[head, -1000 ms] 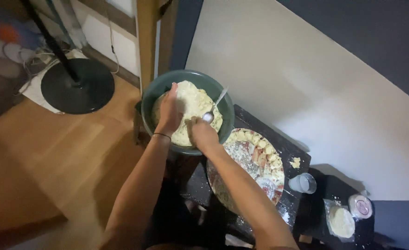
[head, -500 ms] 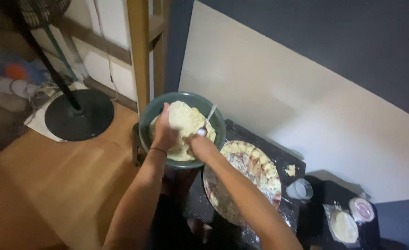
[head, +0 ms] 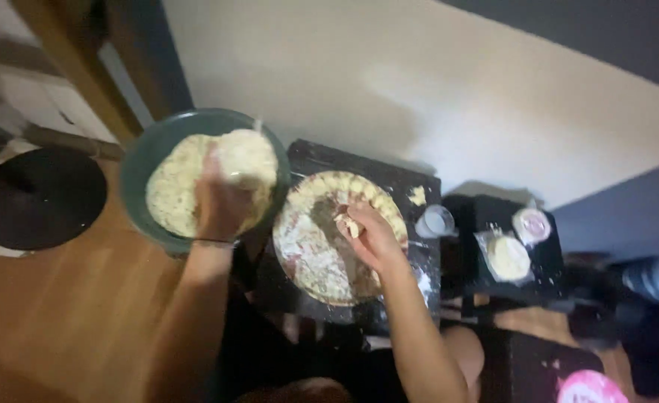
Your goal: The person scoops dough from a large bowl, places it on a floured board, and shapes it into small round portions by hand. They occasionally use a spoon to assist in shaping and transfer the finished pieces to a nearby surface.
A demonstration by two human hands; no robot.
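Over the dark low table [head: 404, 186]: two bare hands work, seen from above; the view is a little blurred.
Left hand [head: 221, 201]: it lies inside the green bowl [head: 139, 160], palm down on the pale crumbly filling [head: 172, 194]. The fingers look pressed together on a lump of it, but the blur hides the tips.
Green bowl: at the left edge of the table, partly above the wooden floor [head: 60, 313].
Right hand [head: 370, 239]: it is over the round floured tray [head: 307, 246], near its right rim. The fingers are curled and pinch a small pale piece of dough [head: 352, 226].
Round floured tray: in the middle of the table, just beside the bowl; small folded pieces lie in a row along its far rim.
Small white cup [head: 435, 221]: just right of the tray.
Stack of round wrappers [head: 508, 257]: further right, well apart from both hands.
Black round stand base [head: 38, 198]: on the floor, left of the bowl.
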